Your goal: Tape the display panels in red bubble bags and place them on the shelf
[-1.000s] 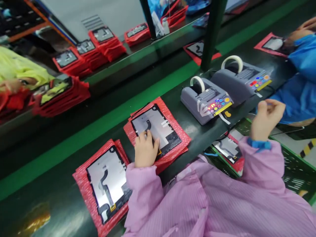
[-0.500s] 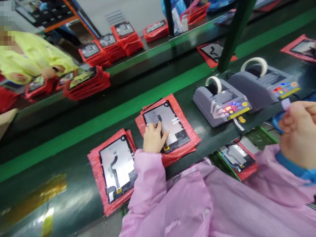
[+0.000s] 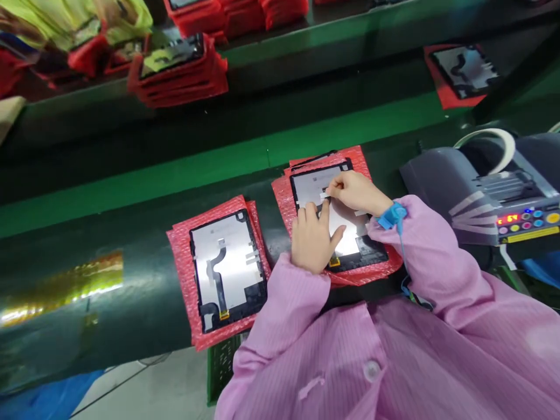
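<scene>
A screen panel (image 3: 350, 233) with a silver back and black edges lies on red bubble wrap. My left hand (image 3: 312, 236) rests on it with spread fingers, the index fingertip near the top of the black flex cable. My right hand (image 3: 356, 191), a blue strap on its wrist, pinches a small whitish strip (image 3: 324, 196) at that same spot. To the left, a second panel (image 3: 236, 256) lies on red bubble wrap, its black cable and yellow connector showing.
A grey tape dispenser (image 3: 485, 186) with a lit display stands at the right. Across the green strip lies another panel (image 3: 466, 70). A red stack (image 3: 184, 73) sits on the far shelf, beside a person in yellow (image 3: 65, 20).
My right hand has come in from the far right onto the panel, bringing the strip to the cable. My left hand stays on the panel. The view has shifted, and the dispenser appears nearer.
</scene>
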Available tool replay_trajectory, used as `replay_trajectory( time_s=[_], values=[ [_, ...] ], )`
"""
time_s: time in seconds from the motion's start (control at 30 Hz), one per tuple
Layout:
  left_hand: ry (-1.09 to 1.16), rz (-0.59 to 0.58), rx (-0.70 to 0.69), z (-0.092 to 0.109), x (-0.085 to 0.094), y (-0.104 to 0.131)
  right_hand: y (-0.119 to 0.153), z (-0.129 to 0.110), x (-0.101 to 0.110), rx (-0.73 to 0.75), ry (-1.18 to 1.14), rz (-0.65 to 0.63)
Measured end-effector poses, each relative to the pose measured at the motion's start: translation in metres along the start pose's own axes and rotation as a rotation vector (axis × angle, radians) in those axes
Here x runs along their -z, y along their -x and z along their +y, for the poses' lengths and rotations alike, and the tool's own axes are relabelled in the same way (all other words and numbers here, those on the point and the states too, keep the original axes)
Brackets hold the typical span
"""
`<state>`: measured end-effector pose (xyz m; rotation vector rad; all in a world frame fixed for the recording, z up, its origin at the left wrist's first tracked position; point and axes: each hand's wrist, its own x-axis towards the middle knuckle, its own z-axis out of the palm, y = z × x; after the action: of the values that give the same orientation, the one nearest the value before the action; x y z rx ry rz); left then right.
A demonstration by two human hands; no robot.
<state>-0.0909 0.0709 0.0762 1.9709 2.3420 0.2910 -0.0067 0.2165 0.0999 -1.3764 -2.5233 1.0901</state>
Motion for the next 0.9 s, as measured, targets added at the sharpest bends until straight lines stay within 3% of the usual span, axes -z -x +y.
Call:
replay_trajectory(
  time_s=[0.33, 0.5, 0.67, 0.73, 0.8, 0.87, 0.9],
  values=[
    [0.015, 0.042, -0.026, 0.0, 0.0, 0.0, 0.002, -0.009, -0.006, -0.021, 0.173, 0.039],
    [0.057, -0.003, -0.058, -0.003, 0.002, -0.003, 0.006, -0.013, -0.01, -0.003, 0.26, 0.054],
    [0.159, -0.049, -0.035, -0.006, 0.003, -0.004, 0.013, -0.003, 0.0, -0.093, 0.325, 0.269],
    [0.253, -0.002, -0.038, -0.01, 0.003, 0.001, 0.023, 0.008, 0.008, -0.096, 0.333, 0.347],
    [0.336, 0.153, 0.06, -0.018, 0.0, 0.012, 0.038, 0.019, 0.013, -0.084, 0.316, 0.392],
    [0.411, 0.321, 0.292, -0.028, -0.005, 0.026, 0.058, 0.03, 0.013, -0.113, 0.309, 0.392],
    [0.473, 0.339, 0.41, -0.033, -0.009, 0.032, 0.068, 0.034, 0.011, -0.136, 0.317, 0.373]
  ],
)
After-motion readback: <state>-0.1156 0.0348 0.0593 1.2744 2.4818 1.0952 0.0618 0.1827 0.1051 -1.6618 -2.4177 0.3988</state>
